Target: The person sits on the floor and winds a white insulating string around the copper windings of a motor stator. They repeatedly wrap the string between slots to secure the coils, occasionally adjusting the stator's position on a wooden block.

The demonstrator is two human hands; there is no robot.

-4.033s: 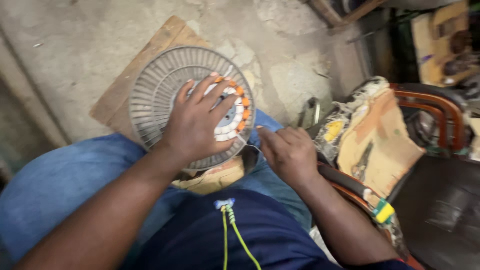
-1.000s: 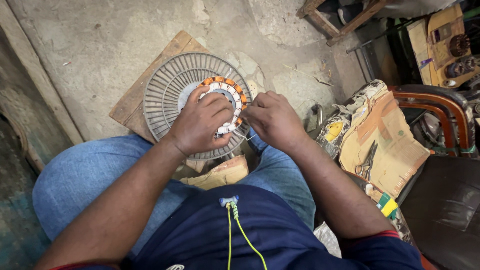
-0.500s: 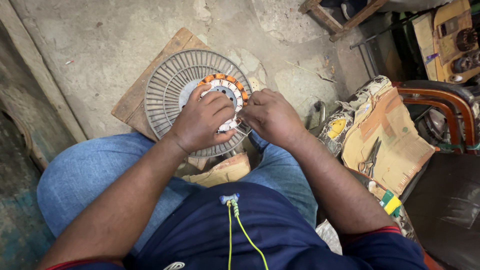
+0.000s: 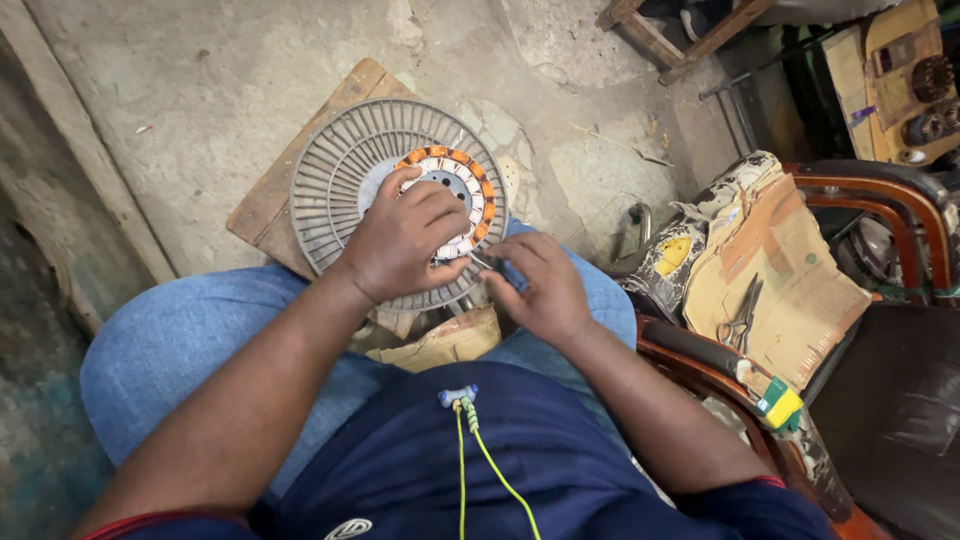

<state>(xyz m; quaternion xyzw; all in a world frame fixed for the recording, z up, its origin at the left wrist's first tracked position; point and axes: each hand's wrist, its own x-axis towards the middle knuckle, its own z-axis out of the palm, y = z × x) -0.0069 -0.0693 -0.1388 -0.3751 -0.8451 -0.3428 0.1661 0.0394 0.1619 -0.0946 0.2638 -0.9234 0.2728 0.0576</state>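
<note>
Stator disc (image 4: 345, 175), round and grey with radial ribs and a ring of orange-copper coils, propped on the lap against blue-jeaned knees, over a wooden board (image 4: 270, 205) on the concrete floor. Left hand (image 4: 405, 240) spread flat over the disc's centre, fingers curled onto the coil ring, pinning it steady. Right hand (image 4: 535, 285) just beside the disc's lower right rim, pinched narrow on a thin pale wire or pick (image 4: 480, 262) aimed at the coils; which of the two, cannot tell. Looks like winding or wire work at one coil slot, partway through. Next move probably calls for a firm hold on the disc and fine fingertip guidance at the slot. Right of the disc, well apart: a wooden chair arm (image 4: 700, 355), cardboard (image 4: 780, 270) with scissors (image 4: 738, 320) on it.
</note>
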